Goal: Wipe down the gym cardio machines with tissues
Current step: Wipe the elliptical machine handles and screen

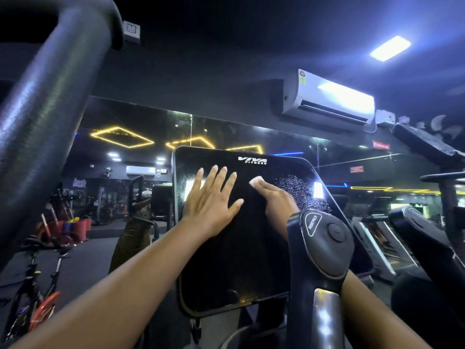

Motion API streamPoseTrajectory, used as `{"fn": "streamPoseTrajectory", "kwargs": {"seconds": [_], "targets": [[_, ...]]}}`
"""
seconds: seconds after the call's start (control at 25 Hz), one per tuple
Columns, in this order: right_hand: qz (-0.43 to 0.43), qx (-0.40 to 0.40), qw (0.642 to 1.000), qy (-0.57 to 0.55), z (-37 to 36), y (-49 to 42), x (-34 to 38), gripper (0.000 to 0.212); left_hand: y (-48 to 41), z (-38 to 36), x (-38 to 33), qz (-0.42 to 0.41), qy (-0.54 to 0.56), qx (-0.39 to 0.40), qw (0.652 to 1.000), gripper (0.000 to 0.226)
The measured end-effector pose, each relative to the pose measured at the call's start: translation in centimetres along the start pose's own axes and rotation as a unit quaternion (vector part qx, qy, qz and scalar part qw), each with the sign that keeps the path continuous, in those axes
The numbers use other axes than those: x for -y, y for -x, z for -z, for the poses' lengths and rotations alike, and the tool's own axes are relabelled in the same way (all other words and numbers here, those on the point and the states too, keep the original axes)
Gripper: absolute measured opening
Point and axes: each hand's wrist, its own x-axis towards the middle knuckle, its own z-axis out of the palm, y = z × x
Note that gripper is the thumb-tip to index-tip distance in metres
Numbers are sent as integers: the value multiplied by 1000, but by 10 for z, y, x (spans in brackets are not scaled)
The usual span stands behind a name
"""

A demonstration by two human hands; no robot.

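The tissue is a small white wad against the upper part of the black screen, just below the VIVA FITNESS logo. Your right hand presses it there, fingers close together and nearly straight. Fine spray droplets speckle the glass just right of it. Your left hand lies flat on the screen, fingers spread. A grip with a resistance knob crosses your right wrist.

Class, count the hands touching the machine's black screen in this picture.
2. The left hand lies flat, fingers spread, on the screen, upper left; the right hand presses a white tissue against its upper middle. No other hand shows.
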Motion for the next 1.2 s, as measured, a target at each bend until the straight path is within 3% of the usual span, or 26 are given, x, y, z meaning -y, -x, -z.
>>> {"fn": "streamPoseTrajectory", "kwargs": {"seconds": [0.24, 0.44, 0.52, 0.76, 0.84, 1.0, 1.08, 1.2], "targets": [[-180, -68, 978, 80, 16, 1, -61, 67, 4, -13, 3, -22, -17, 27, 999, 67], [43, -11, 999, -12, -9, -2, 16, 50, 4, -12, 2, -25, -13, 17, 999, 67], [24, -34, 999, 16, -10, -13, 2, 53, 6, -13, 3, -27, -11, 15, 999, 67], [-186, -92, 974, 94, 10, -29, -84, 60, 6, -13, 3, -25, -2, 12, 1000, 66], [-141, -109, 982, 62, 3, -29, -57, 60, 6, -13, 2, -25, -2, 17, 1000, 67], [55, -45, 997, 1, -17, -23, 14, 61, -4, -7, 2, -12, 26, 21, 999, 67], [45, -61, 997, 11, -12, -34, 3, 56, -22, -3, -3, -15, 44, -3, 999, 66], [-40, -96, 994, 29, -3, -48, -46, 54, -44, -6, -16, -47, 29, -2, 998, 66]]}}
